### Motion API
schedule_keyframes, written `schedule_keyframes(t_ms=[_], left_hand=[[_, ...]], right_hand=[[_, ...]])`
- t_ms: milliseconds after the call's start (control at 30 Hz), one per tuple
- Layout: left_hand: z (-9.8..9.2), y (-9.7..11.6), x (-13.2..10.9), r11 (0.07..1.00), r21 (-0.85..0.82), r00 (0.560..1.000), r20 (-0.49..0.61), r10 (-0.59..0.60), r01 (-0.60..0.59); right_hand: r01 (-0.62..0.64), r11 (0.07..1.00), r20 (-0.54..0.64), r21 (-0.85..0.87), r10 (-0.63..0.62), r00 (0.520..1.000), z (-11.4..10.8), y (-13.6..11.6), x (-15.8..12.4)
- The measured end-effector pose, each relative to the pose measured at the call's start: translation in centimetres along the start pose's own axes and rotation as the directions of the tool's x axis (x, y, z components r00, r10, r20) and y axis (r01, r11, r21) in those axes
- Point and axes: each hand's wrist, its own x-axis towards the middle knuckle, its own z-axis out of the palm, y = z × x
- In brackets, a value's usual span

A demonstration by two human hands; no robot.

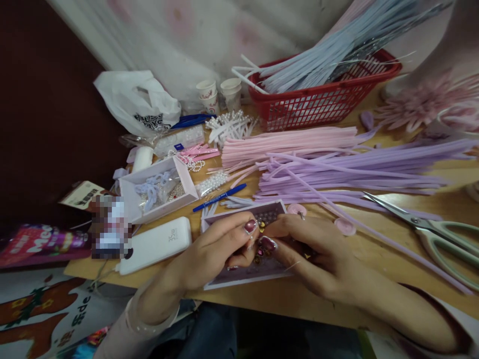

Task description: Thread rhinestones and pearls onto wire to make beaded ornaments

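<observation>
Over a small lilac box [243, 278] at the table's front edge, my two hands meet with their fingertips close together. My left hand [224, 244] is closed, its thumb pressed against the curled fingers. Thumb and fingers of my right hand [322, 249] are pinched together beside it. Whatever they hold is too small and covered to make out. A shiny gold piece [262, 227] shows between the hands; I cannot tell whether it is held or lies in the box. Grey pearl-like beads [267, 213] and gold and pink gems [260, 253] lie in the box, partly hidden by the fingers.
Purple [352, 167] and pink pipe cleaners [288, 144] lie behind the hands, scissors [422, 224] to the right. Leftward are a white power bank [157, 244], a blue pen [219, 197] and a second box [160, 204]. A red basket [310, 107] stands at the back.
</observation>
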Motion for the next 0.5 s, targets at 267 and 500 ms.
schedule_keyframes(t_ms=[267, 500], left_hand=[[0.9, 0.4, 0.0, 1.0, 0.014, 0.999, -0.051, 0.002, -0.001], [2.0, 0.6, 0.2, 0.987, 0.156, 0.983, -0.169, 0.069, -0.042]], right_hand=[[-0.045, 0.998, 0.037, 0.036, 0.044, 0.998, 0.2, 0.3, -0.2], [-0.093, 0.992, 0.016, 0.088, 0.092, 0.996, 0.2, 0.6, -0.4]])
